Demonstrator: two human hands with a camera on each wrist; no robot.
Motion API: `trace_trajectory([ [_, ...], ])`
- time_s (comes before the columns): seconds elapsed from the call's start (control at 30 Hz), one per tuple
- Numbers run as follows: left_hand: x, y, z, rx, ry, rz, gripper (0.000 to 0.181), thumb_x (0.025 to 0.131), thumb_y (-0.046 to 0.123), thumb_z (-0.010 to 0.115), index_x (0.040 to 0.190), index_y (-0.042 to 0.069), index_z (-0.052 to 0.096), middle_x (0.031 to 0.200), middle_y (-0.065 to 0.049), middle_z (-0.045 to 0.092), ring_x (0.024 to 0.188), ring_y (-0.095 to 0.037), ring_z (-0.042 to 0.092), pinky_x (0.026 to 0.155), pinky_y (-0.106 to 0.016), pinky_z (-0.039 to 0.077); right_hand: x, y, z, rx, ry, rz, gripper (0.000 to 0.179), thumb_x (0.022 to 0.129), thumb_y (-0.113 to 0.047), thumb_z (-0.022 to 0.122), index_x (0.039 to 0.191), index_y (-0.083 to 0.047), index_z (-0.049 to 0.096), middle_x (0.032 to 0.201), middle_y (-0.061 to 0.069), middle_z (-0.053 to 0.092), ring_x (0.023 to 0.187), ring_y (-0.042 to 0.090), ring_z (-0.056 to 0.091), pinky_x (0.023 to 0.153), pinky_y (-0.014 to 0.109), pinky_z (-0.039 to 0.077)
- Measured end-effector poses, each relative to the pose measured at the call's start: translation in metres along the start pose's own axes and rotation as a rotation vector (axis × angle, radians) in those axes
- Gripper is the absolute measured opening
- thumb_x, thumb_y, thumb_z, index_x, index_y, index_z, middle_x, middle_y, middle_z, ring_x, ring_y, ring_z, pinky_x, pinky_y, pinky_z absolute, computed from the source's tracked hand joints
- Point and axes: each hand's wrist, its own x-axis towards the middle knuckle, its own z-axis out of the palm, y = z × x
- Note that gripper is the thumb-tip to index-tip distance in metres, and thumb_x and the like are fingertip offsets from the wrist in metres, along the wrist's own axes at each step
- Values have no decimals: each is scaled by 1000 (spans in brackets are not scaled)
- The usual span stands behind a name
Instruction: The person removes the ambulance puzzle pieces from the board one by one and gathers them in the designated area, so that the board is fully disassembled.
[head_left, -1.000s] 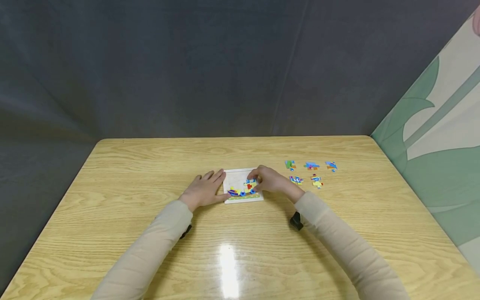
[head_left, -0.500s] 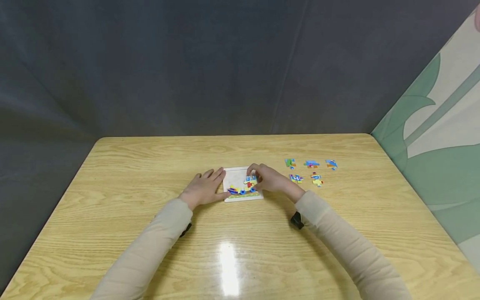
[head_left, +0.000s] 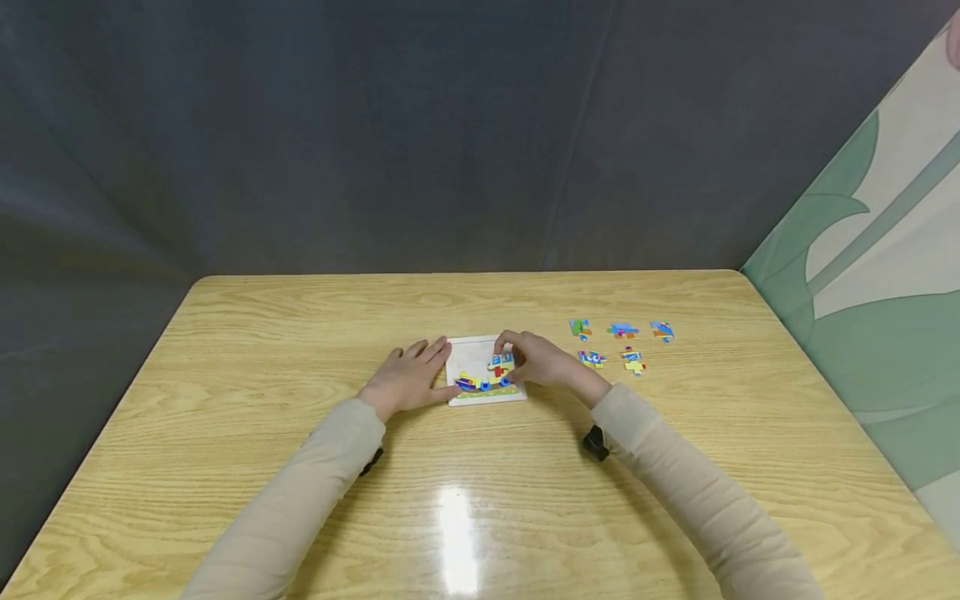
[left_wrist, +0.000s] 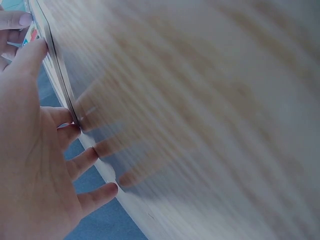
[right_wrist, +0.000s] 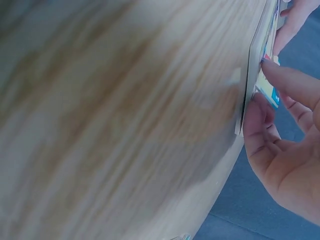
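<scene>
The right hand [head_left: 543,359] pinches the puzzle piece [head_left: 499,364] at three o'clock on the white board [head_left: 469,355], and if the left hand [head_left: 405,381], spread at nine, slips, the piece might go crooked.

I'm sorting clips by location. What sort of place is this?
Probably an indoor tabletop work area: a wood-grain table with a dark, cloth-like backdrop behind it and a leaf-patterned surface along the right.

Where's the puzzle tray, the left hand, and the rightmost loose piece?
Puzzle tray [head_left: 468,356], head view: bare white base.
Left hand [head_left: 408,379], head view: back of the hand.
Rightmost loose piece [head_left: 662,330], head view: its middle.
</scene>
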Motion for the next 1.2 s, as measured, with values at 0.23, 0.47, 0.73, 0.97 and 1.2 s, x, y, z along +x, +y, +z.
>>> trace_trajectory([
  [0.23, 0, 0, 1, 6, 2, 2, 81, 94, 65, 35, 155, 18, 10, 163, 0, 7, 149, -29, 17, 119, -54, 21, 2, 4, 2, 1, 21, -1, 30, 85, -1, 68, 111, -8, 56, 77, 7, 50, 69, 16, 43, 64, 24, 37],
  [0.47, 1, 0, 2, -1, 5, 2, 81, 94, 65, 35, 155, 18, 10, 163, 0, 7, 149, -29, 17, 119, -55, 20, 0, 5, 3, -5, 51, -19, 27, 86, 3, 64, 110, -8, 57, 80, 8, 49, 71, 17, 42, 65, 25, 36],
  [0.73, 1, -1, 2, 2, 12, 4, 81, 94, 65, 35, 155, 18, 10, 163, 1, 8, 149, -29, 17, 118, -55, 21, 0, 4, 1, 42, 52, -40, 26, 87, 8, 60, 109, -5, 59, 79, 9, 48, 68, 16, 40, 62, 25, 34],
  [0.97, 1, 0, 0, 12, 3, 3, 81, 95, 65, 35, 155, 17, 10, 163, 0, 7, 149, -29, 17, 118, -55, 22, 0, 4, -1, 43, 54, -77, 27, 86, 10, 59, 109, -3, 61, 79, 9, 51, 66, 15, 40, 60, 23, 35],
  [1.2, -1, 0, -1, 10, 5, 5, 81, 95, 64, 35, 155, 16, 11, 163, 0, 7, 149, -29, 17, 118, -55, 22, -2, 3, -1, 28, 37, -60, 29, 86, 8, 60, 113, -3, 61, 79, 9, 53, 66, 14, 41, 60, 23, 36],
])
